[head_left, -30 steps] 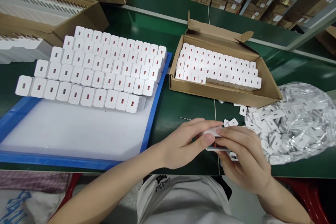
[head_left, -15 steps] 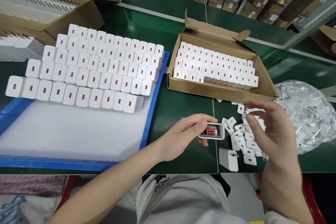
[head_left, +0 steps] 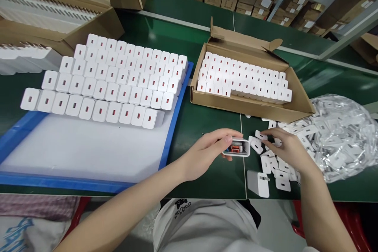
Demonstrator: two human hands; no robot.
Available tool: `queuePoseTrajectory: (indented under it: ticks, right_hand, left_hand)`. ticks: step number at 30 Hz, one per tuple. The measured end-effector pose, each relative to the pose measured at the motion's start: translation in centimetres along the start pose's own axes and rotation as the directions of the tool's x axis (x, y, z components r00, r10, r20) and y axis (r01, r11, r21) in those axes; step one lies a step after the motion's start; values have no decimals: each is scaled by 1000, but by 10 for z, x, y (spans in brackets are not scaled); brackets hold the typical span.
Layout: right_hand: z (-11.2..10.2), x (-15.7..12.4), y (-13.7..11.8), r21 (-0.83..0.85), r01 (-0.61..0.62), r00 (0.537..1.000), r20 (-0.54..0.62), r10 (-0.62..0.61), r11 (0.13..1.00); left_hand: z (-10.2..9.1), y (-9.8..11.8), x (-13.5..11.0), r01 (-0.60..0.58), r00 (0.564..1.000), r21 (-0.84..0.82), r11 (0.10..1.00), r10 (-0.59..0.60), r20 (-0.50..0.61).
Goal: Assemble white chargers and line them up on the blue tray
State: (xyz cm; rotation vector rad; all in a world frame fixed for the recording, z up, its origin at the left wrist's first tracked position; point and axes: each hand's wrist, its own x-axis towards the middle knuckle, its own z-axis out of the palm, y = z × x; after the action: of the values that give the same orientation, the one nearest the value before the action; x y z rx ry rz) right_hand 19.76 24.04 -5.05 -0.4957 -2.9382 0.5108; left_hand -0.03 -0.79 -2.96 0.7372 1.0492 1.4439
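Left hand [head_left: 203,153] pinching white charger housing [head_left: 248,149] between thumb and fingers, open end showing, red part [head_left: 235,149] and other components inside. Housing held just above bench [head_left: 218,181], left of loose white plates [head_left: 282,165]. Right hand [head_left: 291,147] at the pile, thumb and fingers at the edge of one slotted plate [head_left: 261,135], can't tell if grip has closed. Clear bag [head_left: 351,141] beside it, full of plates. Right carton [head_left: 251,108]: rows of chargers [head_left: 248,76], slots up. Blue-rimmed tray [head_left: 175,122]: five rows of units [head_left: 100,90], slots up. Left carton [head_left: 91,27]: white pieces [head_left: 35,13], prongs up
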Motion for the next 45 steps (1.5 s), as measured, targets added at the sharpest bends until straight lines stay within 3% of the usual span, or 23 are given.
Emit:
queuePoseTrajectory:
  ticks: [3, 6, 10, 19, 21, 24, 27, 30, 34, 41, 45]
  right_hand:
    - [-15, 1, -34, 107, 112, 970, -228, -85, 988]
    - [-27, 4, -77, 76, 369, 869, -382, -315, 926]
    - [-28, 11, -111, 14, 550, 793, -323, -517, 835]
    - [-21, 19, -123, 61, 630, 760, -254, -599, 774]
    - [-20, 17, -125, 138, 593, 795, -256, -550, 793]
    - [-17, 14, -125, 345, 364, 920, -278, -277, 865]
    - [-11, 14, -122, 576, 140, 985, -162, -55, 806]
    - [-6, 15, -119, 712, 27, 999, -42, 4, 701]
    - [-3, 17, -120, 782, -12, 1000, 18, -4, 624]
    - [-1, 21, -127, 792, 28, 999, -35, -1, 609]
    - [-4, 24, -126, 794, 24, 1000, -12, -25, 608]
  left_hand:
    - [0, -1, 1, 9, 1000, 22, 1000, -9, -5]
    - [0, -3, 1, 6, 1000, 31, 1000, -6, -11]
    - [0, -4, 1, -23, 1000, 23, 999, 23, -9]
    - [3, 2, -1, -64, 998, 77, 995, 64, 2]
    - [4, 3, -2, -64, 997, 121, 991, 68, -27]
    - [5, 4, -4, -112, 991, 222, 969, 126, -47]
    - [4, 2, -6, -156, 980, 352, 923, 190, -65]
    - [4, -1, -6, -164, 977, 384, 908, 204, -65]
    - [3, -2, -5, -194, 971, 410, 891, 235, -52]
    - [3, -1, -4, -239, 953, 488, 839, 299, -47]
    - [3, 2, -4, -206, 960, 466, 861, 270, -74]
